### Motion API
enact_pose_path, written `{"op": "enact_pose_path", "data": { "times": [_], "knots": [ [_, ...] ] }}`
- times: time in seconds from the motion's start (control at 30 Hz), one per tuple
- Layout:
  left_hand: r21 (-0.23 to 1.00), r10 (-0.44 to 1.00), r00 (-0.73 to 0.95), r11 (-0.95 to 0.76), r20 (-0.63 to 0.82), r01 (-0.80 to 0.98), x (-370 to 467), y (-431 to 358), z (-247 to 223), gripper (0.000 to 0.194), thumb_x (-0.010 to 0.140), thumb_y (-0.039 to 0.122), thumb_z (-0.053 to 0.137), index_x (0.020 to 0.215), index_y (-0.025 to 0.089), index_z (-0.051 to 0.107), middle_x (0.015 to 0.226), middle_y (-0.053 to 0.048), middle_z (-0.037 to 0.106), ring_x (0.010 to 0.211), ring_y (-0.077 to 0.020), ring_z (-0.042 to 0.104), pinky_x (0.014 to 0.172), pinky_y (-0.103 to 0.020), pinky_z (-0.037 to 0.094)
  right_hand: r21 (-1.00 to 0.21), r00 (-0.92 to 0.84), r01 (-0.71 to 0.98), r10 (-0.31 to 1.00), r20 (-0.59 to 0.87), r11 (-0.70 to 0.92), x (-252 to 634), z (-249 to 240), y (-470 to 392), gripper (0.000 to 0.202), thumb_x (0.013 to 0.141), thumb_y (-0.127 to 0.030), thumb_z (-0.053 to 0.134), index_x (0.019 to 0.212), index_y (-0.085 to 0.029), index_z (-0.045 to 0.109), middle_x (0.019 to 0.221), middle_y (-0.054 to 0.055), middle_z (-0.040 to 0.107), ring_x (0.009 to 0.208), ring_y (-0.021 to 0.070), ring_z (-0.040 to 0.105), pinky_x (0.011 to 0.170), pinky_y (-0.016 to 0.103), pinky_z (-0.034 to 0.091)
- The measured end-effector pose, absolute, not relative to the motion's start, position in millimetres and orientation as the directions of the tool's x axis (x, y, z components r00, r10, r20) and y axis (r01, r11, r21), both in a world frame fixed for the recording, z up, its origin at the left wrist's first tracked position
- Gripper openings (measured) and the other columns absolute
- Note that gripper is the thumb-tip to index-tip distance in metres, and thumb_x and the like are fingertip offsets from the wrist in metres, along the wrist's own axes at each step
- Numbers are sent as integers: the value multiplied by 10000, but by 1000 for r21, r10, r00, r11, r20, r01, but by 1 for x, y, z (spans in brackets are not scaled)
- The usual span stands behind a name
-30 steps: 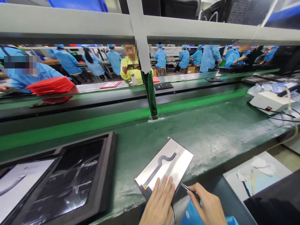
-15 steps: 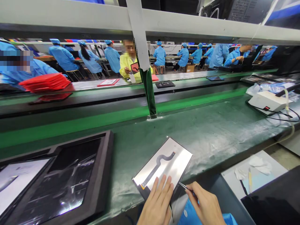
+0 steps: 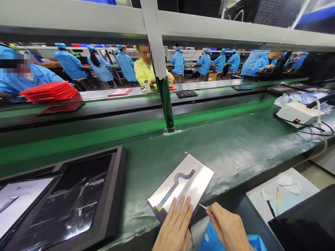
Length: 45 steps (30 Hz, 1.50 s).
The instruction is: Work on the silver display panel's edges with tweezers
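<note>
A display panel [image 3: 202, 171] lies on the green bench near its front edge, silver back facing up. A dark, wavy flex cable [image 3: 171, 191] runs along that back, with an orange strip at its lower end. My left hand [image 3: 175, 221] rests flat on the panel's lower part, fingers stretched out. Pinched in my right hand [image 3: 226, 225] is a pair of thin metal tweezers [image 3: 203, 207], its tip at the panel's lower right edge. My fingers hide part of the tweezers. A thin dark strip [image 3: 191, 237] hangs below the panel, beside my left hand.
On the left stands a black foam tray [image 3: 115, 195] with panels in it. A post [image 3: 167, 104] rises behind the display. A white box-shaped device [image 3: 297, 113] with cables sits at the right. Red sleeves [image 3: 51, 92] are piled across the conveyor, where several co-workers sit.
Both my hands and the panel stay nearly in place; the tweezers' tip shifts only slightly. Across the line, the person in yellow has lowered the panel they held up.
</note>
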<state>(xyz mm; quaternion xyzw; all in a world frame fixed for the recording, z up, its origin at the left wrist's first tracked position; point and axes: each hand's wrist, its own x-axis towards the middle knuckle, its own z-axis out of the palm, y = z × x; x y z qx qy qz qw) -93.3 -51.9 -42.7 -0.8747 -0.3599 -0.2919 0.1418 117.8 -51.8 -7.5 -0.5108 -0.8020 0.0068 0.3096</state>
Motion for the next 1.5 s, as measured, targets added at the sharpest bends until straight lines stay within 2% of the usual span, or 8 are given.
{"op": "enact_pose_path", "data": {
  "times": [0.17, 0.4, 0.57, 0.73, 0.9, 1.07, 1.2, 1.5],
  "knots": [
    [-69, 584, 618, -695, 526, 715, -96, -54, -37, 633, 772, -48, 362, 1384, 44, 492, 1464, -121, 512, 1411, -292, 394, 1129, -471, 403, -544, -235, 757, 927, 291, 363, 119, -5, -50, 360, 1026, -330, 340, 723, -239, 513, 590, -37, 639, 435, 114, 597, 454, 210, 375],
    [-33, 558, 557, -688, 616, 725, -93, -51, -56, 720, 776, -61, 328, 1483, 66, 366, 1445, -125, 533, 1395, -278, 424, 1121, -485, 415, -871, -171, 476, 957, -232, -126, 122, -2, -38, 295, 881, -418, 492, 660, -225, 495, 542, -42, 512, 521, 132, 505, 505, 235, 364],
    [-18, 556, 552, -695, 622, 719, -94, -50, -60, 682, 804, -63, 328, 1472, 65, 381, 1448, -132, 528, 1401, -285, 413, 1120, -487, 413, -894, -225, 214, 871, -436, -392, 122, -6, -31, 387, 752, -561, 600, 627, -225, 455, 449, -98, 416, 358, 53, 309, 383, 212, 229],
    [10, 567, 513, -677, 645, 736, -90, -49, -62, 589, 826, -50, 368, 1378, 108, 499, 1463, -127, 512, 1416, -287, 390, 1120, -476, 416, -815, -281, 126, 768, -575, -565, 125, 3, -24, 402, 659, -561, 684, 626, -215, 482, 444, -115, 459, 275, 15, 272, 310, 197, 139],
    [-2, 625, 555, -663, 549, 749, -86, -53, -41, 505, 799, -62, 401, 1214, 135, 612, 1468, -115, 505, 1422, -301, 378, 1115, -478, 410, -731, -351, 66, 670, -655, -680, 130, 14, -20, 459, 598, -587, 737, 713, -180, 559, 469, -117, 479, 300, -6, 234, 311, 193, 90],
    [-18, 666, 589, -655, 459, 755, -83, -56, -23, 677, 732, -34, 454, 1375, 168, 519, 1495, -156, 457, 1377, -342, 436, 1046, -511, 441, -694, -407, 67, 615, -676, -717, 133, 12, -16, 531, 555, -633, 763, 714, -163, 572, 461, -117, 446, 318, -8, 218, 327, 206, 78],
    [-70, 686, 576, -615, 445, 786, -80, -55, -23, 655, 804, 81, 516, 1441, 223, 447, 1517, -124, 438, 1360, -324, 457, 1052, -486, 428, -680, -432, 82, 589, -683, -728, 135, 11, -12, 535, 561, -631, 771, 715, -155, 583, 449, -115, 423, 334, 1, 238, 348, 214, 86],
    [-85, 679, 499, -545, 539, 834, -69, -55, -28, 430, 900, 238, 504, 1327, 228, 548, 1394, -122, 568, 1312, -288, 509, 1109, -472, 342, -788, -365, 206, 702, -612, -580, 132, 4, -20, 495, 660, -664, 680, 700, -226, 452, 449, -98, 459, 375, 48, 282, 392, 212, 150]
  ]
}}
